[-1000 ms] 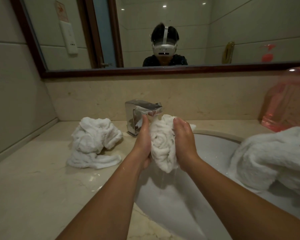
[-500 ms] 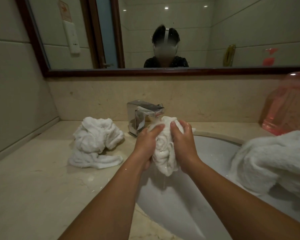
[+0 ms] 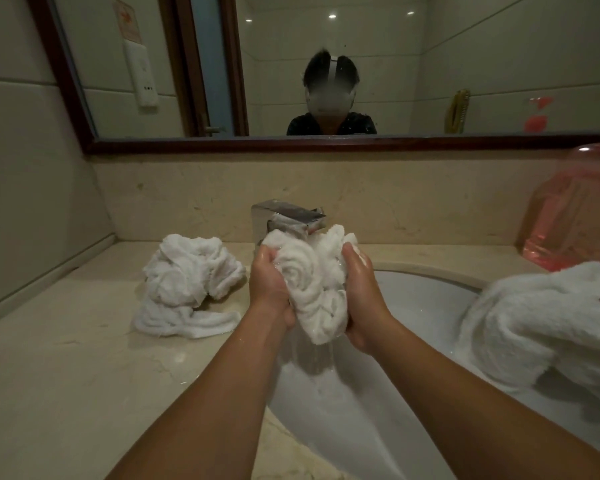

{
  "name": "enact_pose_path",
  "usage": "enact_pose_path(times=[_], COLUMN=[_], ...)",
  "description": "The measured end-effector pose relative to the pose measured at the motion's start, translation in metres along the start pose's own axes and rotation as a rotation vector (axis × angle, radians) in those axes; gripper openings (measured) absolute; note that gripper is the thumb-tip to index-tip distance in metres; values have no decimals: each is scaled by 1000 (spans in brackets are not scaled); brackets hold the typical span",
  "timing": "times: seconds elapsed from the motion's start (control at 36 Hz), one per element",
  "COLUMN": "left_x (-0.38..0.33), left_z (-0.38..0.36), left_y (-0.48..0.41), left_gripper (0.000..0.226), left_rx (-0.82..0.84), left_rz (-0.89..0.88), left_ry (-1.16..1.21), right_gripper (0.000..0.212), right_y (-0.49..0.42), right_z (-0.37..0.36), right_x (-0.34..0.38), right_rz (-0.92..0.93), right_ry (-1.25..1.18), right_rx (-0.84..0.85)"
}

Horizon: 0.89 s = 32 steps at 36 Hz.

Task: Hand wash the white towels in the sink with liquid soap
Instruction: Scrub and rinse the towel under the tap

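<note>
- Centrally: towel, a wet bunched roll, clenched between left hand and right hand; the fingers of both curl round it, one hand on each flank.
- Axis: the roll stands near upright, its top by the spout, its lower tip hanging free below the palms; water runs off that tip.
- Position: held above the sink, over its left part, just in front of the tap; the hands are level, neither nearer.
- Judgement: a squeezing step; any twist would turn about that upright axis.
- Left towel: crumpled heap on the counter, near the left hand, apart from it.
- Right towel: draped over the sink's right rim, with a small dark spot.
- Bottle: pink, behind the right towel.
</note>
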<state>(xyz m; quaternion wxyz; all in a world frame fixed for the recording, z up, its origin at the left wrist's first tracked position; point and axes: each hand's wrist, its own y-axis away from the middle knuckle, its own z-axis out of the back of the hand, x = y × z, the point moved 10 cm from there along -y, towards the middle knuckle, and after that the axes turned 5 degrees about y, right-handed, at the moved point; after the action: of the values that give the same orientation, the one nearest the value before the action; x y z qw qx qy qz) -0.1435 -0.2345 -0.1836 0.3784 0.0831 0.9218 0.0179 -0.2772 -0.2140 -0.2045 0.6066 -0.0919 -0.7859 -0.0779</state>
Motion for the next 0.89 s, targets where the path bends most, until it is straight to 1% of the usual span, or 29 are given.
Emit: enact_pose_path(times=[0.03,0.11,0.17,0.22,0.28,0.31,0.33,0.36,0.39,0.42,0.44,0.47,0.5,0.56,0.58,0.61,0.64,0.69,0.72,0.78,0.81,0.83,0.86,0.89], left_x=[-1,-5,-3,-2,2,6,10,14,18,19,19,18,17,15,14,12,10,7,6,0,-4,-8,-10,-12], left_z=[-1,-5,1,1,-3,-6,-10,-12,-15,-16,-15,-14,-13,-9,-6,-4,-1,-1,-3,-3,-3,-3,-3,-4], left_y=[2,8,7,9,10,13,15,15,16,16,15,14,14,11,9,9,8,13,15,17,18,19,19,23], left_gripper=[55,67,59,48,47,50,59,70,78,82,83,84,87,92,89,83,77,72,67,44,33,28,27,28], left_rx=[10,23,-5,-2,16,26,33,43,47,42,35,28,19,-18,-38,-65,-95,-125,-132,-164,-182,-195,-203,-215], left_rz=[-3,-9,5,-1,5,13,25,42,55,53,44,34,26,16,3,-16,-39,-61,-71,-125,-158,-179,-189,-195], left_ry=[3,15,46,6,-85,-132,-165,-181,-196,-214,-228,-232,-227,-231,-250,-282,-309,-315,-310,-350,-378,-394,-409,-425], right_gripper=[88,94,99,103,110,109,102,88,68,52,45,44,50,68,71,67,61,47,40,39,38,39,38,37], right_y=[1,1,3,3,3,5,8,12,13,13,14,16,18,23,24,25,28,32,31,30,31,29,27,25], right_z=[-4,-12,-13,-9,-1,3,4,6,10,14,17,19,19,20,22,23,23,24,23,19,19,21,23,27], right_x=[-1,-3,-2,-5,-3,0,5,9,12,14,14,15,19,24,25,27,29,31,36,50,53,52,52,48], right_rz=[0,6,13,6,22,31,39,48,56,66,66,78,96,116,122,131,135,155,200,290,276,247,230,200], right_ry=[16,44,56,71,92,102,100,101,103,95,92,87,96,128,145,170,187,199,248,458,568,639,685,632], right_rx=[9,27,26,-18,-75,-98,-106,-112,-124,-141,-164,-191,-221,-278,-309,-334,-344,-350,-345,-343,-360,-376,-381,-382])
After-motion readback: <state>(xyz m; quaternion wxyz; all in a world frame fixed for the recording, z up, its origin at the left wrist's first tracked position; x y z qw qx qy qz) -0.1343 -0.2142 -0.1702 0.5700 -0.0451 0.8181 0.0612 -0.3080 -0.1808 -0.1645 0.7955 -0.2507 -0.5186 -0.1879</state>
